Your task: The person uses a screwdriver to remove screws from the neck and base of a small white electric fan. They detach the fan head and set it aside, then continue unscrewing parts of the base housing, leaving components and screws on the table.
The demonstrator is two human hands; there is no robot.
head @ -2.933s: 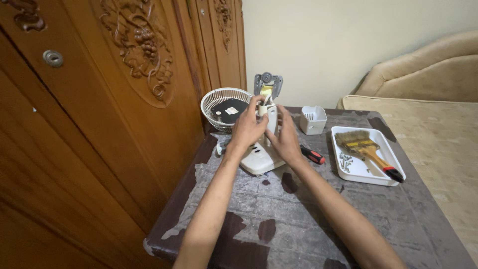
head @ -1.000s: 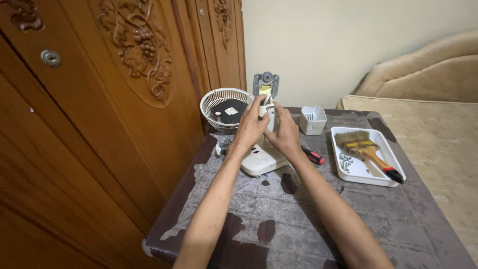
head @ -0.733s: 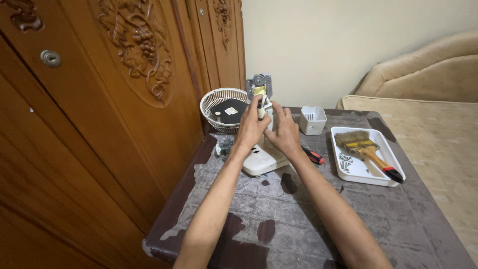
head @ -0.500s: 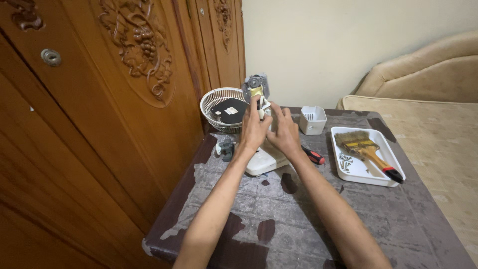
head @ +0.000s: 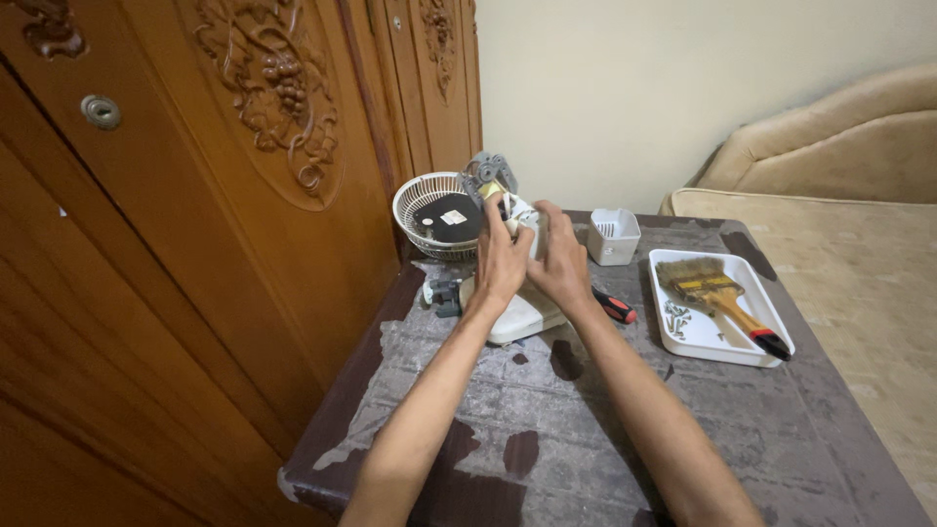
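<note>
Step in hand: both hands, left hand and right hand, grasp the fan stand, tilting its motor. Next: steady support.

Both hands, the left hand and right hand, hide the upright neck of the white plastic fan stand at centre frame; the small metal screws at right are too tiny to count.
</note>
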